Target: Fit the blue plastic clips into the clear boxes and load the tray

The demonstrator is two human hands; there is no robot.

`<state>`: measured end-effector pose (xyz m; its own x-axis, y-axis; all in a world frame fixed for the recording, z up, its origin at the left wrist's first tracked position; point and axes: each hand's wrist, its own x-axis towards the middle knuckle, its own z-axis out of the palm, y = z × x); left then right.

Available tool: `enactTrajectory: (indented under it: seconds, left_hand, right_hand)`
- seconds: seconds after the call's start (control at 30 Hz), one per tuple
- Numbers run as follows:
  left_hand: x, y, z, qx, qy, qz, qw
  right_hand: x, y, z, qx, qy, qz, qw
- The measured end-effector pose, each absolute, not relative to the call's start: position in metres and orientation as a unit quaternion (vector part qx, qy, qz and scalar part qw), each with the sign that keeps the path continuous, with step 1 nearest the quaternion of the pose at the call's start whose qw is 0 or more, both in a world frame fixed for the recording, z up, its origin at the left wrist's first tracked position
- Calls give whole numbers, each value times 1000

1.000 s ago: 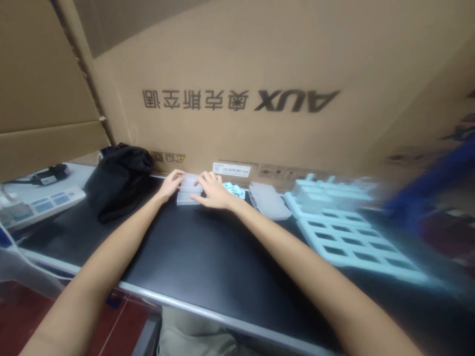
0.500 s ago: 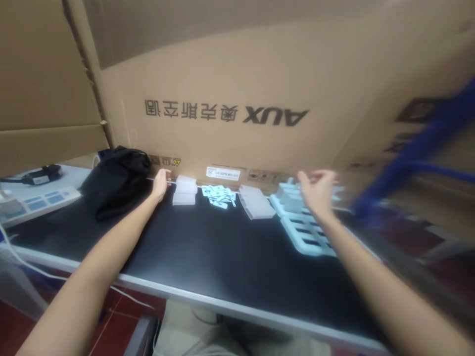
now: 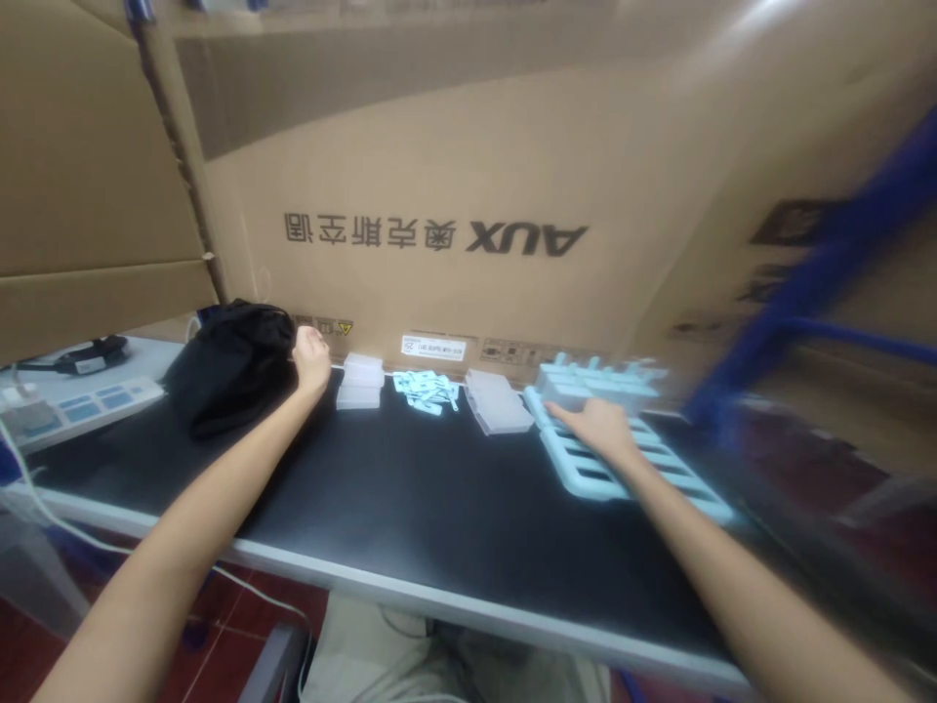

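Observation:
My left hand point(image 3: 311, 357) hovers with curled fingers at the back of the black table point(image 3: 410, 508), between a black bag point(image 3: 230, 363) and a small stack of clear plastic boxes point(image 3: 360, 381); what its fingers enclose is hidden. My right hand point(image 3: 596, 428) lies flat, fingers stretched, on a pale blue grid tray point(image 3: 651, 478). More pale blue trays point(image 3: 596, 379) are stacked just behind it. A heap of small pale blue parts point(image 3: 428, 391) and a clear flat box point(image 3: 502, 402) sit between my hands.
A large cardboard box point(image 3: 468, 234) with printed lettering walls off the back of the table. A white power strip point(image 3: 80, 402) and cables lie at the left. A blurred blue frame point(image 3: 820, 273) stands at the right. The table's metal front edge point(image 3: 439, 598) runs close to me.
My right hand left the clear boxes, swung right, and came down onto the blue grid tray. My left hand let go of the boxes and drew left toward the black bag.

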<state>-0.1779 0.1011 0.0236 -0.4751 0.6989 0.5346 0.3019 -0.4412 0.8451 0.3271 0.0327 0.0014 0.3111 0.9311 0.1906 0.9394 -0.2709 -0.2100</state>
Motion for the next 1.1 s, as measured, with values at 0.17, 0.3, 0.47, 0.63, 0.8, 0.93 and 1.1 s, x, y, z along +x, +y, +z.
enactTrajectory:
  seconds: [0.17, 0.3, 0.47, 0.63, 0.8, 0.93, 1.1]
  left_hand:
    - [-112, 90, 53, 527, 394, 743, 125]
    - [-35, 62, 62, 697, 301, 631, 162]
    - [25, 38, 44, 853, 230, 458, 102]
    - [31, 27, 23, 894, 290, 335, 67]
    - [18, 29, 22, 889, 343, 299, 47]
    - [11, 28, 24, 896, 343, 279, 38]
    - [15, 31, 44, 882, 345, 314, 66]
  right_hand:
    - [320, 27, 2, -790, -599, -37, 128]
    - [319, 26, -2, -793, -593, -52, 131]
    - [316, 26, -2, -797, -589, -51, 123]
    - [309, 23, -1, -795, -586, -71, 136]
    - [308, 24, 1, -802, -573, -54, 158]
    - [316, 24, 7, -809, -556, -42, 186]
    - [309, 12, 20, -790, -554, -65, 255]
